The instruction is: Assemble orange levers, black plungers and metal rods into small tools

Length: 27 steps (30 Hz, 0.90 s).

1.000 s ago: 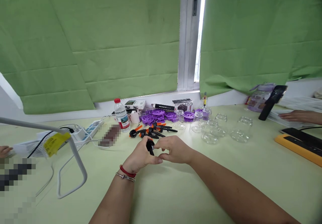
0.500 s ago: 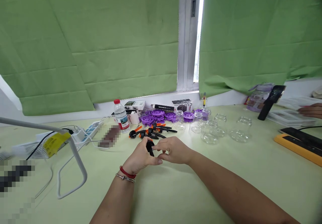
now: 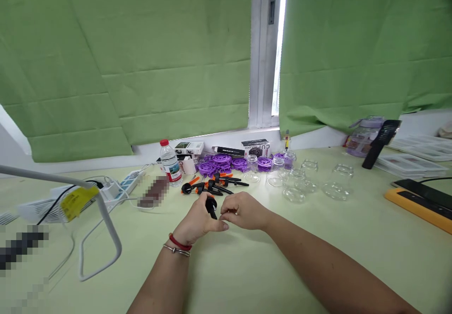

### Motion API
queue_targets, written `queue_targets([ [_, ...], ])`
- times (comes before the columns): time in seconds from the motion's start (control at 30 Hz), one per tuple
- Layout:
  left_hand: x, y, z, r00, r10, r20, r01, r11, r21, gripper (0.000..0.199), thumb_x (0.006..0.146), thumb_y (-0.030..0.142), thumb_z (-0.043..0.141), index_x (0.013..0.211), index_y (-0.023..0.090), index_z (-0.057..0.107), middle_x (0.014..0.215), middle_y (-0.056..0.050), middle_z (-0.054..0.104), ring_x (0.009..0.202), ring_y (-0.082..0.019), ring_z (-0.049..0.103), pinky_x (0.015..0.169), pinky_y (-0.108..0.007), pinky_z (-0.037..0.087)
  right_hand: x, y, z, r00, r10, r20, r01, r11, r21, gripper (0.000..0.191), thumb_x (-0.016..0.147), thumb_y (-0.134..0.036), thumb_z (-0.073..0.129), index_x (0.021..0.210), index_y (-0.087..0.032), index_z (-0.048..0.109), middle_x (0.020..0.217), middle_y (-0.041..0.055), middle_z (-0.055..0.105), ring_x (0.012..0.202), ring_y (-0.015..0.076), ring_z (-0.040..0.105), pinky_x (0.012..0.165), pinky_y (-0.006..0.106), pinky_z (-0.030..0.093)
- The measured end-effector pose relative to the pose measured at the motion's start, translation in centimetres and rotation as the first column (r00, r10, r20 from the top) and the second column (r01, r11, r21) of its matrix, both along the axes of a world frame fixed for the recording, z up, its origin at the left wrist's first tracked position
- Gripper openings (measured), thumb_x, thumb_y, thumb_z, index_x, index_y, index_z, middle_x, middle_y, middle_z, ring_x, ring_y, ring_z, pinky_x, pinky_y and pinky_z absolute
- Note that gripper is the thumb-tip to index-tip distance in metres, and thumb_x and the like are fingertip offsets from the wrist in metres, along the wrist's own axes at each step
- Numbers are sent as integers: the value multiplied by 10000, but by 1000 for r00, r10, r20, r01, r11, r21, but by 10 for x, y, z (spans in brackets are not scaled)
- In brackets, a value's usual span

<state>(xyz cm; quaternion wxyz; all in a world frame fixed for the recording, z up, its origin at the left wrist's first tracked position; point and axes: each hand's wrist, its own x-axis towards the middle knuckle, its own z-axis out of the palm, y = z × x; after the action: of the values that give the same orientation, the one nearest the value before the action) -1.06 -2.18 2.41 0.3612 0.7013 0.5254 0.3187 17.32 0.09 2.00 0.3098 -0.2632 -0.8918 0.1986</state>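
My left hand (image 3: 199, 217) is closed around a small black part (image 3: 211, 206) with a rounded head and a short stem, a trace of orange beside it. The thumb points right. Close to its tip, my right hand (image 3: 243, 212) has its fingers curled, with index and thumb pressed together. Whatever they may pinch is too small to make out. Just beyond both hands lies a pile of similar black-and-orange pieces (image 3: 215, 185) with long thin stems.
Behind the pile are purple wheel-shaped parts (image 3: 222, 159), small boxes (image 3: 189, 148) and a water bottle (image 3: 170, 163). Glass jars (image 3: 338, 182) stand right of it. A power strip (image 3: 129, 184) and a bent white lamp arm (image 3: 111, 224) are on the left; an orange-and-black device (image 3: 416, 205) lies far right.
My right fingers have drawn back slightly from the black part and curled in. The left hand stays almost still. Another person's hand at the far right has left the view.
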Motion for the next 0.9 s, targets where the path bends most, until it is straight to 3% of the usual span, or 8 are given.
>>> queue_targets([
  [0.1,1,-1,1,999,34,-20,-34,999,34,694,459,373,812,1010,173,440,878,-10,506,776,-158,474,663,-280,404,-3,-1,-2,997,-23,-73,-1,950,-313,101,758,-196,590,716,-173,679,650,-3,637,595,104,553,565,208,405],
  [0.13,2,-1,1,998,51,-28,-49,998,50,710,449,389,814,1014,173,441,881,-14,509,784,-164,479,666,-283,409,-4,-1,-4,994,-34,-102,-15,896,-444,125,771,-247,593,716,-165,670,613,-7,618,559,100,541,543,209,405],
  [0.23,5,-1,-1,993,110,-51,-103,988,113,758,417,412,817,1028,172,438,867,-13,511,776,-170,491,658,-287,423,-9,-2,-9,978,-58,-198,-112,657,-746,349,778,-458,594,646,-136,623,513,-13,556,464,90,510,490,216,407],
  [0.3,6,0,-3,990,129,-49,-122,984,128,773,416,390,814,1053,171,434,829,1,510,719,-155,497,620,-281,428,-14,-5,-11,964,-58,-258,-189,534,-824,448,746,-551,596,622,-121,612,528,6,577,454,93,521,473,221,411],
  [0.4,7,0,-7,993,119,-5,-119,990,76,796,438,324,799,1118,173,414,792,18,522,596,-120,499,537,-262,423,-22,-11,-12,945,-87,-316,-251,429,-868,454,701,-557,636,627,-111,612,575,36,623,462,101,543,455,222,412],
  [0.53,6,3,-12,993,103,53,-107,992,73,802,434,256,786,1141,171,417,795,15,549,580,-115,521,526,-255,438,-28,-16,-12,928,-175,-329,-246,375,-894,385,692,-476,655,566,-123,567,496,21,599,413,95,516,433,221,390],
  [0.7,3,3,-12,994,84,69,-90,992,92,794,437,246,786,1138,164,424,820,-3,558,639,-138,545,571,-275,461,-33,-19,-13,915,-255,-314,-208,369,-906,374,727,-431,633,526,-130,538,435,9,559,365,83,468,397,213,340],
  [0.9,-1,-1,-5,996,-35,80,39,998,-48,980,425,305,832,1236,182,294,907,-26,545,630,-140,558,586,-308,479,-40,-26,-12,893,-283,-349,-231,376,-897,401,737,-400,617,455,-149,478,341,-36,438,341,80,427,374,208,322],
])
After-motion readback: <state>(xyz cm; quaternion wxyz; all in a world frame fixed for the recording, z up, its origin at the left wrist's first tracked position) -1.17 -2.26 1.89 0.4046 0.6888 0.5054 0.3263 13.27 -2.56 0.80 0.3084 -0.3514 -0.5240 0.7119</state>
